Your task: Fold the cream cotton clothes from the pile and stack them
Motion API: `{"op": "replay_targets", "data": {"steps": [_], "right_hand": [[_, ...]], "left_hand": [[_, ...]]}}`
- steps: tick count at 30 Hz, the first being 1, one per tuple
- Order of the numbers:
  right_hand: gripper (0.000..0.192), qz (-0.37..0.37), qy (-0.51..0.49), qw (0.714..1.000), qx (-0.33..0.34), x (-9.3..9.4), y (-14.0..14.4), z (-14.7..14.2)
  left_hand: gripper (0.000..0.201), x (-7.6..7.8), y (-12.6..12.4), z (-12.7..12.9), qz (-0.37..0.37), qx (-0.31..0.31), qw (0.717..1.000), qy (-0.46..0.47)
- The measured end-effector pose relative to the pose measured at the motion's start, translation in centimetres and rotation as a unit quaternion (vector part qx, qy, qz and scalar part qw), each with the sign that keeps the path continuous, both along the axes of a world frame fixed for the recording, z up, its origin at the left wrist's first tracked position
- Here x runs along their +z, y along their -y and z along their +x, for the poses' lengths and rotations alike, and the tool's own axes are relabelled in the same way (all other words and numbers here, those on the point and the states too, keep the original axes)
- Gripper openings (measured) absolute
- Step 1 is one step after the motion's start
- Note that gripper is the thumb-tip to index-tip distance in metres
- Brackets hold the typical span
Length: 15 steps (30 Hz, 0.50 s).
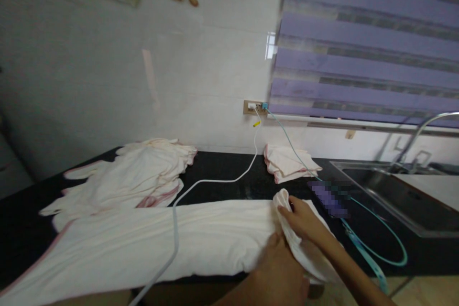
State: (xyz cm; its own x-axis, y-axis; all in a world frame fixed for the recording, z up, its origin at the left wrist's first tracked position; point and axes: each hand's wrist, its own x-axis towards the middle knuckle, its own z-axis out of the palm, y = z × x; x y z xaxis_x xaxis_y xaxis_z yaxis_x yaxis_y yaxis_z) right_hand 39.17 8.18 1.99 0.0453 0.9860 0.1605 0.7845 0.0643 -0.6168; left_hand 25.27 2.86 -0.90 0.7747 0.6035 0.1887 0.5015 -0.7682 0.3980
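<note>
- Cloth lay spread long across the black counter, near edge; right end bunched up under both hands.
- Right hand was closed, pinching the raised cloth corner between fingers and thumb.
- Left hand rested on the cloth just beside the right one, low in frame; couldn't tell if it gripped or only pressed.
- Risk: white cable ran over the cloth. Pulling the cloth would likely drag the cable and strain the plug at the outlet.
- Risk: teal cable looped just beside the right forearm, touching a blurred device; a wide arm sweep could snag it.
- Risk: cloth's near edge hung at the counter lip, so it could slide off if released.
- Look: off-white, thin, soft, pink-trimmed edge at left, lightly creased.
- Further out: a loose cloth pile at left, a folded stack behind, sink at right.
</note>
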Motion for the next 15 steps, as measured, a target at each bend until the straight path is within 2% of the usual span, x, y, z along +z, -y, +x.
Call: {"op": "replay_targets", "data": {"steps": [3, 5, 8, 10, 12, 15], "right_hand": [[0.037, -0.071, -0.031, 0.995, 0.063, 0.3, 1.0, -0.7], [0.044, -0.110, -0.052, 0.984, 0.129, 0.6, 1.6, -1.3], [0.041, -0.078, -0.037, 0.981, 0.173, 1.2, 1.4, -1.7], [0.036, -0.035, -0.018, 0.985, 0.169, 1.2, 0.4, -1.5], [0.032, 0.012, 0.012, 0.990, 0.140, 0.5, -0.9, -1.0], [0.029, 0.089, 0.095, 0.987, 0.092, -2.1, -2.7, 0.2]], "left_hand": [[0.036, 0.5, 1.9, -3.0, -0.025, -0.004, 0.987, -0.158], [0.038, 1.9, 2.9, -4.3, -0.033, 0.001, 0.980, -0.197], [0.043, 4.8, 3.3, -5.1, 0.003, 0.023, 0.992, -0.122], [0.043, 5.9, 2.5, -4.7, 0.033, 0.051, 0.998, -0.031], [0.041, 5.3, 1.0, -4.0, 0.049, 0.066, 0.996, 0.030], [0.046, 1.7, -1.9, -3.4, 0.044, 0.100, 0.994, 0.017]]}}
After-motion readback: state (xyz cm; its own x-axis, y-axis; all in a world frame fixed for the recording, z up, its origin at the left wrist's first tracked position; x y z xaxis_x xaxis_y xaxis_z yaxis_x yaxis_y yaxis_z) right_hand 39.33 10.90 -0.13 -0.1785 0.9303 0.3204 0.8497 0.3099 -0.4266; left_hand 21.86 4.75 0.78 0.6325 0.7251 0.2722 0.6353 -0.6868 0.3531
